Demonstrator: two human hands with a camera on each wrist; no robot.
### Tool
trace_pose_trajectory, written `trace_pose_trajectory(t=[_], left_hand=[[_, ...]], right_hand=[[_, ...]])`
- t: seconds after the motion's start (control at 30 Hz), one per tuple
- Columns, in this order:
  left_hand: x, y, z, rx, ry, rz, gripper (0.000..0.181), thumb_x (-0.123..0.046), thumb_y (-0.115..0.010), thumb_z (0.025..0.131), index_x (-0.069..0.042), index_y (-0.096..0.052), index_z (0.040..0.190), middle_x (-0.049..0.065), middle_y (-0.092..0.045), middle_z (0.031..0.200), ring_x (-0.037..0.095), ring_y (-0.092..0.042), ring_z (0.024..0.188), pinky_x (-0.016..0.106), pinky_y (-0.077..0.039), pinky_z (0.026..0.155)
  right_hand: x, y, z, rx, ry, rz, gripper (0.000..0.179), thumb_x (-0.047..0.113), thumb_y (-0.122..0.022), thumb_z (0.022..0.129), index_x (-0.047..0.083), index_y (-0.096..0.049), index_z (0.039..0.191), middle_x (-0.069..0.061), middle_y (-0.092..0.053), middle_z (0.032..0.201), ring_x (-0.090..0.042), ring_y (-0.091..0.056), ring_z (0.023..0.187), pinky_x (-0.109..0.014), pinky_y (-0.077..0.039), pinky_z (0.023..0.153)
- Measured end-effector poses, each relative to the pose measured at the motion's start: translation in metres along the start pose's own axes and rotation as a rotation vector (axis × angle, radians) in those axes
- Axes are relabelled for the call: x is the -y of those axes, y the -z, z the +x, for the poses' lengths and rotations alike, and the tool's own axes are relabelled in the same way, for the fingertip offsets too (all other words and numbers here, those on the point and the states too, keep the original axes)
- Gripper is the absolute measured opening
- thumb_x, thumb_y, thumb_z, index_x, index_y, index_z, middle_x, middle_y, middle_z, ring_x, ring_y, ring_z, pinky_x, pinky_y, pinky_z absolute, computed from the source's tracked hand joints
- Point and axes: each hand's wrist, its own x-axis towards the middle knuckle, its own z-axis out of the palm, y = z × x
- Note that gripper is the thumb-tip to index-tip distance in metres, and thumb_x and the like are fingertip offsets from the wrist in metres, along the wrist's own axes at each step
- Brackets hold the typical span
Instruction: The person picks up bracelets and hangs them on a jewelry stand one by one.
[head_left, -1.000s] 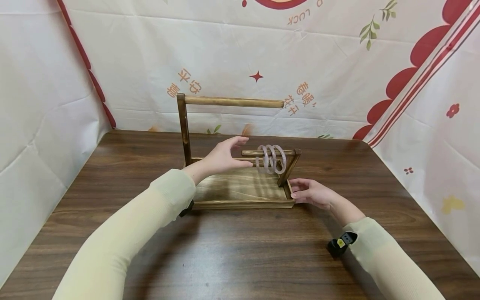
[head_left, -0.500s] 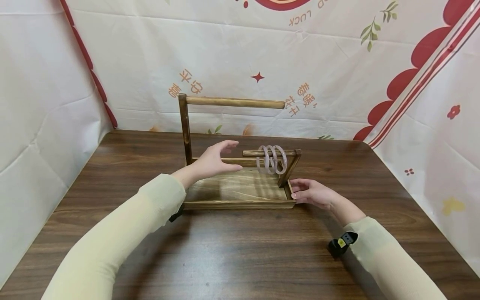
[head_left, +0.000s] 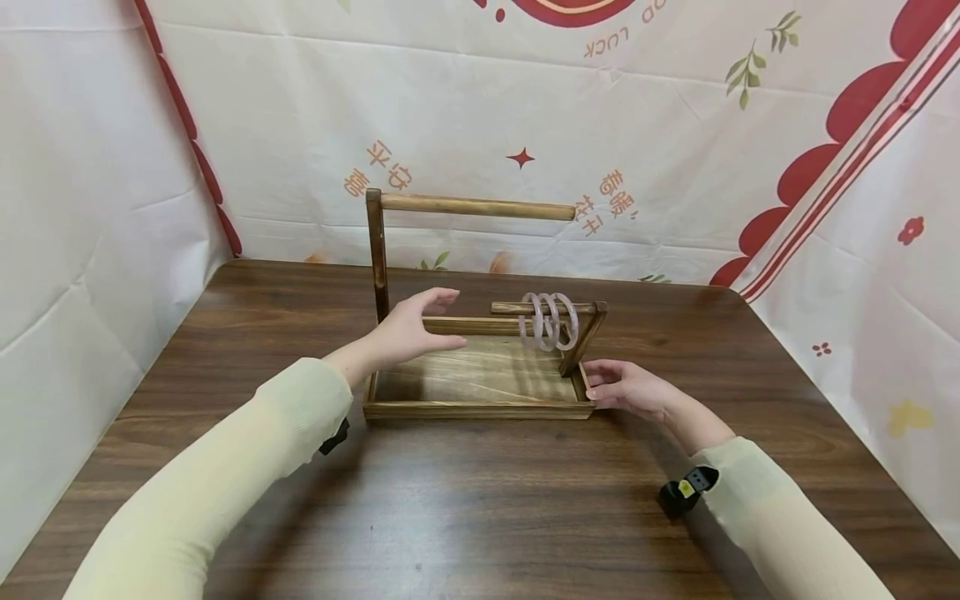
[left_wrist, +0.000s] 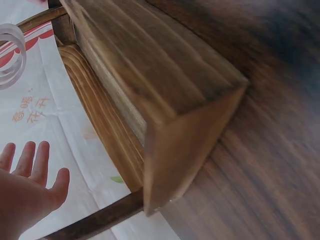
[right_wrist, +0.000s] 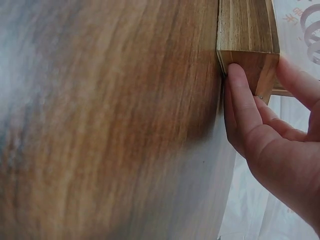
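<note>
A wooden jewelry stand (head_left: 480,410) with a tray base stands on the table, a tall bar at its left and a lower bar at its right. Three translucent pale-lilac bangles (head_left: 553,322) hang on the lower bar. My left hand (head_left: 405,329) hovers over the tray's left part, fingers and thumb spread with nothing between them; the left wrist view shows this hand (left_wrist: 30,190) apart from the wood. At the tray's right end my right hand (head_left: 630,389) holds the end wall. The right wrist view shows its fingers (right_wrist: 240,95) against the outer face and the thumb at the rim.
The tall bar (head_left: 480,207) reaches out above the tray behind my left hand. A dark wood-grain table (head_left: 465,500) carries the stand. White printed cloth (head_left: 450,100) hangs behind the table and along both sides.
My left hand has drawn back leftward, away from the bangles, with its fingers still spread. The right hand keeps its place on the tray's end, and the bangles stay on the lower bar.
</note>
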Motion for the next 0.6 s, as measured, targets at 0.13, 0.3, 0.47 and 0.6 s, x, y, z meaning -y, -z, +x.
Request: trace_pose_trajectory(t=[0.13,0.3,0.47,0.6], left_hand=[[0.004,0.003,-0.007,-0.005,0.018,0.010,0.070,-0.032,-0.073,0.080,-0.020,-0.040,0.140,0.003,-0.044,0.142,0.023,-0.041,0.131,0.048,-0.036,0.105],[0.010,0.010,-0.017,-0.022,0.034,0.013,0.070,-0.032,-0.073,0.080,-0.019,-0.040,0.141,0.003,-0.045,0.141,0.023,-0.041,0.130,0.049,-0.037,0.104],[0.019,0.016,-0.025,-0.033,0.031,0.005,0.071,-0.031,-0.073,0.080,-0.018,-0.039,0.141,0.005,-0.045,0.141,0.025,-0.041,0.131,0.050,-0.036,0.104],[0.027,0.020,-0.032,-0.053,0.028,0.017,0.070,-0.028,-0.073,0.080,-0.016,-0.040,0.141,0.008,-0.046,0.140,0.027,-0.042,0.130,0.053,-0.033,0.105]], right_hand=[[-0.001,0.001,0.000,0.000,-0.005,0.001,0.075,0.007,-0.058,0.090,-0.015,-0.010,0.143,-0.033,-0.037,0.131,-0.007,-0.058,0.093,-0.026,-0.051,0.084],[-0.001,0.001,0.001,-0.018,0.000,-0.007,0.073,0.007,-0.058,0.090,-0.014,-0.012,0.143,-0.030,-0.039,0.129,-0.006,-0.058,0.092,-0.026,-0.051,0.083],[0.003,0.003,0.000,-0.105,0.035,-0.005,0.064,0.008,-0.053,0.093,-0.014,-0.018,0.142,-0.011,-0.052,0.113,-0.003,-0.059,0.090,-0.025,-0.052,0.083],[0.009,0.005,-0.001,-0.186,0.068,-0.001,0.059,0.011,-0.051,0.095,-0.013,-0.022,0.140,-0.003,-0.055,0.106,-0.003,-0.060,0.089,-0.027,-0.053,0.082]])
